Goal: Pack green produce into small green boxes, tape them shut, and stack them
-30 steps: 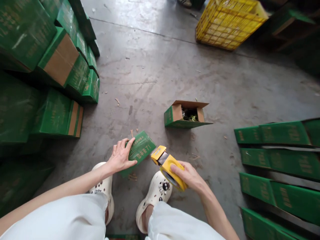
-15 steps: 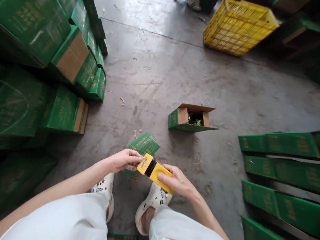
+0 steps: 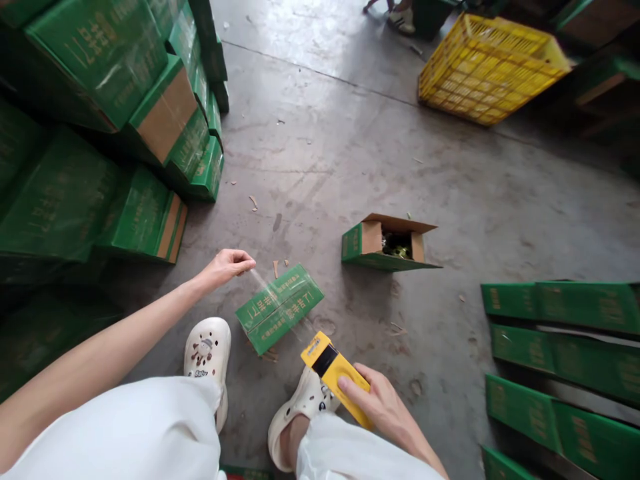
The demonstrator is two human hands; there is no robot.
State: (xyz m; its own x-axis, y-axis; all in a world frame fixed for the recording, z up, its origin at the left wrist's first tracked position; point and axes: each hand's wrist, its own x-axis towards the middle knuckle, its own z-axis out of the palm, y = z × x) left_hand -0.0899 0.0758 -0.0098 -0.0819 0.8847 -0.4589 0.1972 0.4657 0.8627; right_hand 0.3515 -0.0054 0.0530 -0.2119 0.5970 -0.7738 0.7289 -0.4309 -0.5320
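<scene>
My right hand (image 3: pixel 373 395) grips a yellow tape dispenser (image 3: pixel 337 375) with a black band near its front end. A strip of clear tape (image 3: pixel 267 285) stretches from the dispenser to my left hand (image 3: pixel 231 265), which pinches its free end. Beneath the strip a closed green carton (image 3: pixel 280 308) with printed characters lies on the floor, its flaps meeting in a lengthwise seam. The tape appears to hang above the carton; whether it touches is hard to tell.
An open green carton (image 3: pixel 360 243) with greenish things inside stands ahead. Stacked green cartons (image 3: pixel 95 60) rise on the left, and rows of cartons (image 3: pixel 560 343) stand at right. A yellow crate (image 3: pixel 487 73) sits at the back, near another person's shoe (image 3: pixel 401 19). Scraps dot the floor (image 3: pixel 320 147).
My hands have moved apart, the left one up and leftward, the right one down and rightward. Clear tape now spans between them, and the green carton beneath shows more fully.
</scene>
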